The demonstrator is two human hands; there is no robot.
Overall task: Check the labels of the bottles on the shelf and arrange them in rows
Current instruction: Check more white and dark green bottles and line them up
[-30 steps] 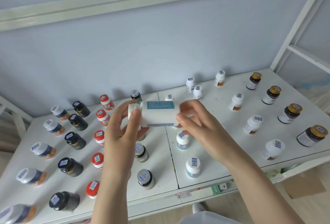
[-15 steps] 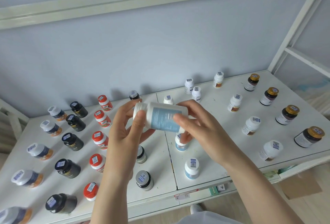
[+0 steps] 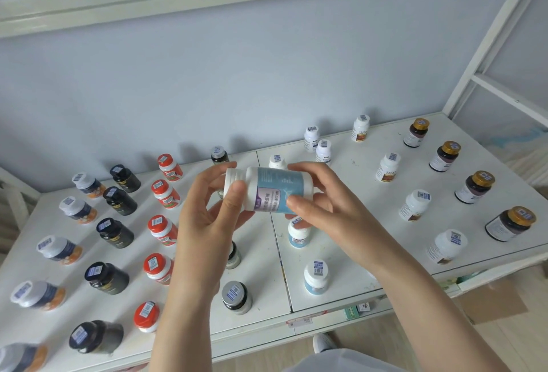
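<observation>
Bottle (image 3: 278, 191) rolled label-up; both hands (image 3: 207, 223) (image 3: 323, 205) clamp it over white shelf (image 3: 415, 170), blue wall (image 3: 267, 75).

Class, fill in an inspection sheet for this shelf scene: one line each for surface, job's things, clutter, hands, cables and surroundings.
surface: white shelf, two panels with a seam between them.
job's things: white bottle with a blue label, held sideways above the shelf; red-capped bottles, black bottles and gold-capped bottles stand in rows, barcode stickers on their caps.
clutter: cardboard box and small packets below the shelf edge.
hands: left hand grips the bottle's cap end; right hand pinches its base end.
cables: nothing seen.
surroundings: pale blue wall, white frame, wooden floor.
</observation>
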